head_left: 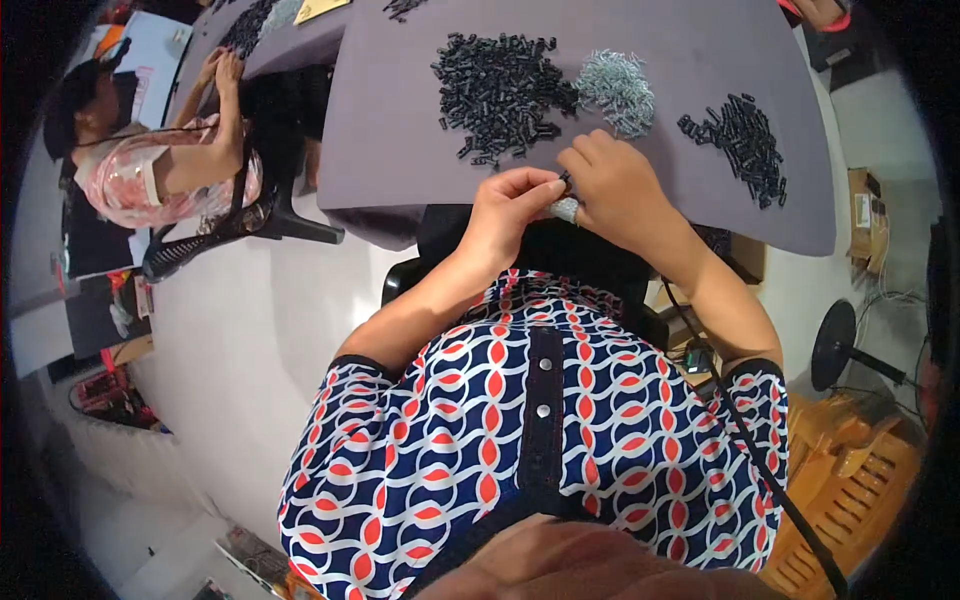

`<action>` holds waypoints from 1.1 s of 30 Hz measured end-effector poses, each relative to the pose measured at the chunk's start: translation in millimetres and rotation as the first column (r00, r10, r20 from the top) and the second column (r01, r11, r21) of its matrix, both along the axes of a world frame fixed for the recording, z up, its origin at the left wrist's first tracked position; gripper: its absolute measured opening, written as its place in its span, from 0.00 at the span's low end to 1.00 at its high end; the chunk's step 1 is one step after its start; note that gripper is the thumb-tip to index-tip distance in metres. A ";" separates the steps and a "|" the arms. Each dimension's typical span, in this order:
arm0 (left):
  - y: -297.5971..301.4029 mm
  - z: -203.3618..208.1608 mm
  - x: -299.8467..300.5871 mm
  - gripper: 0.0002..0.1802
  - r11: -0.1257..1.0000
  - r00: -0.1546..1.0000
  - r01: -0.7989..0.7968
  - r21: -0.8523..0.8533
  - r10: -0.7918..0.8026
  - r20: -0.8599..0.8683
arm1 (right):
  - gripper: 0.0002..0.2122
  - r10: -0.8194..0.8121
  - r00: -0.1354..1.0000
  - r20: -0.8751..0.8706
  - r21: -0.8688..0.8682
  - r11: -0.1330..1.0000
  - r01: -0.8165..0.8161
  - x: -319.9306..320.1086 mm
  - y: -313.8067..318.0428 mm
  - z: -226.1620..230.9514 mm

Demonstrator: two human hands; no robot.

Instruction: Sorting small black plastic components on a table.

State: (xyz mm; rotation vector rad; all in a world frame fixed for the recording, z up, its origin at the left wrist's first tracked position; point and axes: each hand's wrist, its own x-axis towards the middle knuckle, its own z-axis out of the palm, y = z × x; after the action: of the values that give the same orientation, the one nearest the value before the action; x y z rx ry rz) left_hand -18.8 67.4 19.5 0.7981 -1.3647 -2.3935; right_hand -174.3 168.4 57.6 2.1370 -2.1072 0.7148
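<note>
My left hand [502,215] and my right hand [622,188] meet at the near edge of the table. Thumb and finger of the left pinch a small black piece [566,180]. Curled fingers of my right hand close in on the same spot, and what they grip is mostly hidden. A whitish, silvery clump [566,209] shows between the two hands, too small to make out. Just beyond them lie a large pile of short black cylindrical pieces [500,95] and a smaller heap of thin silvery pieces [615,88].
Another heap of longer black pieces [745,148] lies at the right on the grey-covered table [390,130]. A co-worker [165,165] sits at the far left, at a table with similar piles. An orange plastic chair [845,500] and a round black stand [835,345] are at right.
</note>
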 end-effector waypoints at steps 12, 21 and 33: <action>1.3 0.4 2.8 0.13 0.981 0.980 0.195 -0.024 -0.194 0.036 | 0.11 0.011 0.998 0.059 0.037 0.999 -0.013 6.1 12.4 -25.4; 14.6 -12.1 4.9 0.13 0.996 0.994 0.087 0.024 -0.085 -0.071 | 0.10 -0.002 1.000 0.022 0.074 0.997 0.000 14.1 15.7 -36.8; 11.8 -15.8 1.7 0.14 0.982 0.986 0.167 -0.084 -0.168 -0.009 | 0.10 -0.008 0.986 0.165 0.030 1.000 0.004 10.8 20.4 -44.9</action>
State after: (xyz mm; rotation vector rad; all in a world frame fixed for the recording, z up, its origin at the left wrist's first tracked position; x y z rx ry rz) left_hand -17.1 79.2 3.7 0.6644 -1.5714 -2.4419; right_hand -163.5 188.7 12.7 2.1546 -2.2157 0.8945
